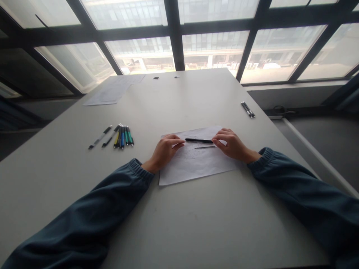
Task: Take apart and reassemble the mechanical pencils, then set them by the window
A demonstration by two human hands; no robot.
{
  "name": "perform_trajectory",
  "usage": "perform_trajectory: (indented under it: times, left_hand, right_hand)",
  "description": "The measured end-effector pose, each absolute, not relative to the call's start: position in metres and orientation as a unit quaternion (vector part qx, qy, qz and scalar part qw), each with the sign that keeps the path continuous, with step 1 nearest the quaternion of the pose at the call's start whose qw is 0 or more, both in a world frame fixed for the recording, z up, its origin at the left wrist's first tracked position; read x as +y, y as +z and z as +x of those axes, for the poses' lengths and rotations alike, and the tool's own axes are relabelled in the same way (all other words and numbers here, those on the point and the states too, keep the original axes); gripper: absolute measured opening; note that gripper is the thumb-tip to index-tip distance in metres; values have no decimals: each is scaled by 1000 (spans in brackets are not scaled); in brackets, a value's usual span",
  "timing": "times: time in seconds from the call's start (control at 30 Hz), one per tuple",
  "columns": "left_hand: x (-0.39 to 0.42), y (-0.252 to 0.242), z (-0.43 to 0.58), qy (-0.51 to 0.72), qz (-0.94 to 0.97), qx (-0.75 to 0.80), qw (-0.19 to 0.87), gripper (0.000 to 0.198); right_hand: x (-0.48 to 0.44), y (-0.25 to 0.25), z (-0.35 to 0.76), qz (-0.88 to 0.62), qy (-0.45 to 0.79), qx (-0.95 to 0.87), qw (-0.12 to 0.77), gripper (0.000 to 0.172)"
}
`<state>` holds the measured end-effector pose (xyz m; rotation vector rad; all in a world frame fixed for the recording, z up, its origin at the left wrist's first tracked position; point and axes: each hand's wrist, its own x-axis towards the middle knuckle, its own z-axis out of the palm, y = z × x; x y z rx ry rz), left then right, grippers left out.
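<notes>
A black pen (199, 141) is held level just above a white sheet of paper (196, 164) on the grey table (179, 224). My left hand (165, 149) pinches its left end with curled fingers. My right hand (231, 144) pinches its right end the same way. Under the pen, a thin dark rod-like piece (205, 147) lies on the paper. Both forearms in dark blue sleeves rest on the table.
A row of several pens (119, 136), black, yellow, blue and green, lies to the left. Two dark pens (248, 109) lie near the right table edge. Loose papers (112, 91) sit far left. Large windows stand behind the table.
</notes>
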<state>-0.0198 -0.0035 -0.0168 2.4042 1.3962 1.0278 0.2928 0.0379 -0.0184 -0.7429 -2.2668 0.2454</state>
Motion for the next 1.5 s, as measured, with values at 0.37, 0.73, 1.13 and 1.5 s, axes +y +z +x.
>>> perform_trajectory:
  times: [0.37, 0.73, 1.13, 1.5]
  left_hand:
    - [-7, -10, -14, 322, 802, 498, 73, 14]
    - [-11, -6, -12, 298, 833, 466, -13, 15]
    - [-8, 4, 2, 202, 874, 436, -68, 25]
    - [-9, 3, 1, 191, 879, 434, -49, 23]
  right_hand:
    - [39, -19, 293, -288, 104, -879, 365, 18]
    - [34, -16, 291, -309, 87, -895, 309, 16]
    - [36, -16, 287, -305, 88, -887, 336, 15]
    - [34, -12, 285, -292, 101, -879, 363, 16]
